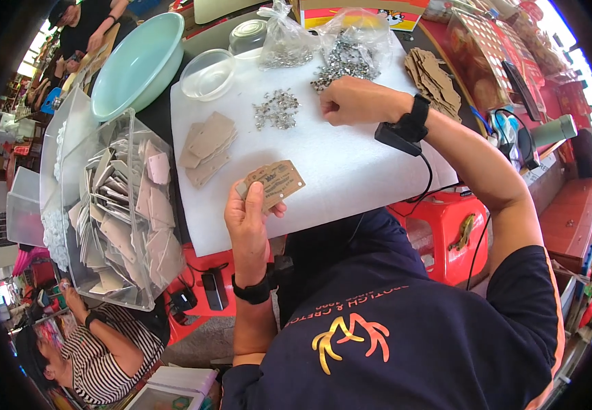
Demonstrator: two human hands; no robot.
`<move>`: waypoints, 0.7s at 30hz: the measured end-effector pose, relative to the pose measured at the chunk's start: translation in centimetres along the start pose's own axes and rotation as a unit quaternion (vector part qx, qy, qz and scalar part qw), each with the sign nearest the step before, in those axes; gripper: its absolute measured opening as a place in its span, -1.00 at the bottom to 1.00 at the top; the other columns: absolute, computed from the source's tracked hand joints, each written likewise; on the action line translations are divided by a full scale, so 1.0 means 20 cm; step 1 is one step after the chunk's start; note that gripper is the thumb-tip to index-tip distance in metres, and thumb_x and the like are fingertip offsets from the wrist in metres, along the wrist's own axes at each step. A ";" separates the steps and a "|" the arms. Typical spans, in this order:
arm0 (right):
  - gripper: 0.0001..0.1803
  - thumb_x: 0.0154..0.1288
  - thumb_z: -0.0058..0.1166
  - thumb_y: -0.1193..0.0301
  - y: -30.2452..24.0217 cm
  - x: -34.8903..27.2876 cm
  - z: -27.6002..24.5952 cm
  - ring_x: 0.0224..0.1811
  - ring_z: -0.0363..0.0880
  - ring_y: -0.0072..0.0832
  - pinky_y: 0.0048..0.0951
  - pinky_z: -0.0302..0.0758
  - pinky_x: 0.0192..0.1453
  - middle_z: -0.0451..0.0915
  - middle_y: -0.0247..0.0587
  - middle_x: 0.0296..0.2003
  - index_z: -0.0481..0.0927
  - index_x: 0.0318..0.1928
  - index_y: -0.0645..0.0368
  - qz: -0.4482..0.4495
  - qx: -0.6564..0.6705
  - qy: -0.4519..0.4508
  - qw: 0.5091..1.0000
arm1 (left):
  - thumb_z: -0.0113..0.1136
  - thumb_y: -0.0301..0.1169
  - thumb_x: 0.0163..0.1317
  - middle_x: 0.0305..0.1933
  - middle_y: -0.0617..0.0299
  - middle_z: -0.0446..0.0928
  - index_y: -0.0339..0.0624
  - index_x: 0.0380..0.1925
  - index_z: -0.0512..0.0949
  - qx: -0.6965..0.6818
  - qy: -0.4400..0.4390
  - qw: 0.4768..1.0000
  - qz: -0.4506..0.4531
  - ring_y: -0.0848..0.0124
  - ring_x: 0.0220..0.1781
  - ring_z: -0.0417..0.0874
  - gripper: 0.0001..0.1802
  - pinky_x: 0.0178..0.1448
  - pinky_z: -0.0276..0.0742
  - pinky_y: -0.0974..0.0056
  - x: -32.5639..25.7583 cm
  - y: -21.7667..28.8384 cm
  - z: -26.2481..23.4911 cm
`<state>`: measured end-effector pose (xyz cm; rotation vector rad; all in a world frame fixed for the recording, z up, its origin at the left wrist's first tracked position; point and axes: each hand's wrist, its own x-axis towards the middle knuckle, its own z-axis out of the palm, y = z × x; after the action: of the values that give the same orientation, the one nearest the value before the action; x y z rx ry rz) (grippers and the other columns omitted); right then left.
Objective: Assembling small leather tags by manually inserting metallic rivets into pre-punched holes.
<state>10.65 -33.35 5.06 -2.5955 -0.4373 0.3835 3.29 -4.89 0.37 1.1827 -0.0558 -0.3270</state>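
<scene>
My left hand (249, 213) holds a few brown cardboard tags (281, 184), pinched between thumb and fingers over the white work surface (337, 164). The top tag has dark print and small punched holes. My right hand (361, 101) is curled, its fingertips turned down and hidden, beside a heap of small shiny metal pieces (346, 63). Whether it has picked up a piece cannot be seen. A smaller scatter of the metal pieces (277, 111) lies to the left of that hand. Plain tags (208, 145) form a loose pile at the surface's left side.
A clear plastic bin (144, 299) full of tags stands at left, below a pale green basin (132, 72). Clear bowls (207, 76) and a plastic bag (286, 42) sit at the back. Brown cardboard pieces (434, 83) lie at right. A red stool (449, 236) is nearby; two other people are at left.
</scene>
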 end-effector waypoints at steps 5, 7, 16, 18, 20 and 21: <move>-0.81 0.18 0.11 0.35 0.00 0.12 0.08 -0.40 0.63 -0.21 -0.29 0.52 -0.24 0.64 -0.08 -0.46 0.63 -0.32 0.21 0.034 0.030 0.111 0.993 | -0.05 -0.40 0.47 -0.21 0.11 0.63 -0.28 -0.03 0.45 -0.007 -0.036 0.999 -0.006 0.46 -0.38 0.57 -0.79 -0.29 0.49 0.36 0.00 0.01 0.07; -0.81 0.20 0.11 0.33 -0.01 0.16 0.13 -0.36 0.64 -0.19 -0.27 0.52 -0.22 0.65 -0.09 -0.45 0.64 -0.31 0.18 0.029 -0.004 0.135 0.990 | -0.06 -0.41 0.47 -0.18 0.12 0.62 -0.26 -0.01 0.45 0.002 -0.048 0.999 -0.008 0.45 -0.37 0.57 -0.79 -0.27 0.48 0.35 0.01 0.01 0.08; -0.82 0.16 0.07 0.32 -0.01 0.16 0.13 -0.28 0.64 -0.11 -0.16 0.55 -0.20 0.65 -0.10 -0.41 0.61 -0.40 0.18 0.012 -0.033 0.150 0.988 | -0.04 -0.38 0.47 -0.26 0.13 0.63 -0.29 -0.06 0.47 0.021 -0.030 0.999 -0.018 0.51 -0.41 0.56 -0.78 -0.31 0.47 0.40 0.01 -0.01 0.09; -0.82 0.15 0.06 0.33 0.00 0.13 0.10 -0.29 0.64 -0.11 -0.17 0.55 -0.22 0.65 -0.10 -0.43 0.61 -0.40 0.18 0.006 -0.033 0.131 0.991 | -0.04 -0.38 0.47 -0.25 0.13 0.64 -0.29 -0.06 0.47 0.017 -0.030 0.999 -0.017 0.50 -0.41 0.56 -0.78 -0.31 0.47 0.40 0.01 -0.01 0.08; -0.83 0.13 0.07 0.34 -0.02 0.10 0.07 -0.33 0.64 -0.11 -0.18 0.55 -0.24 0.64 -0.09 -0.46 0.60 -0.41 0.18 -0.024 -0.008 0.089 0.996 | -0.04 -0.38 0.47 -0.24 0.12 0.63 -0.29 -0.06 0.47 0.014 -0.026 0.999 -0.019 0.50 -0.40 0.56 -0.78 -0.30 0.47 0.40 0.00 -0.01 0.08; -0.83 0.13 0.07 0.34 -0.02 0.08 0.08 -0.33 0.64 -0.11 -0.18 0.55 -0.24 0.64 -0.09 -0.46 0.60 -0.41 0.18 -0.023 -0.008 0.089 0.996 | -0.04 -0.38 0.47 -0.24 0.12 0.63 -0.30 -0.05 0.47 0.011 -0.023 0.999 -0.022 0.50 -0.40 0.56 -0.78 -0.30 0.48 0.40 0.00 -0.01 0.08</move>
<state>11.38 -31.77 3.66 -2.6016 -0.4375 0.1317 2.88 -6.43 0.85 1.1995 -0.0744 -0.3941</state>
